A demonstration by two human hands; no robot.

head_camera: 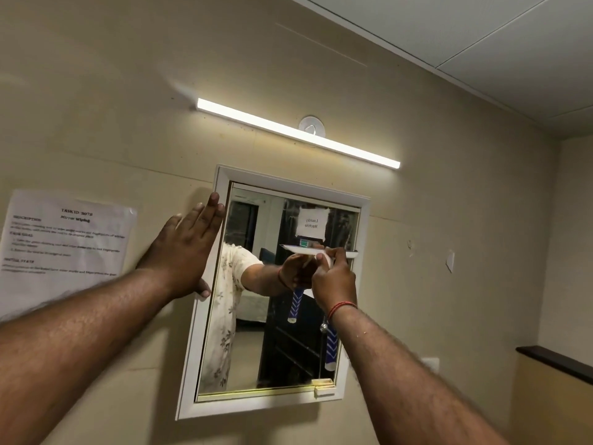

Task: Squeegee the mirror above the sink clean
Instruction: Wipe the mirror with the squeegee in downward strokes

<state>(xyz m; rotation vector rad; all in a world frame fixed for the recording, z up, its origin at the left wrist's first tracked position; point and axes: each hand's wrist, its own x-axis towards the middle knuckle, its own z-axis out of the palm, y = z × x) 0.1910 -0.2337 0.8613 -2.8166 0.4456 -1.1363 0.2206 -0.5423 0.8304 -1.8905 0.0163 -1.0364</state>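
Note:
A mirror in a white frame hangs on the beige wall. My right hand is shut on a squeegee with a blue-and-white handle; its white blade lies flat against the glass in the upper right part of the mirror. My left hand rests flat with fingers spread on the frame's upper left side. The glass reflects the hand, the squeegee and a paper label. The sink is out of view.
A lit tube light runs above the mirror. A printed sheet is taped to the wall at the left. A dark ledge juts out at the lower right. A small white latch sits at the frame's bottom right.

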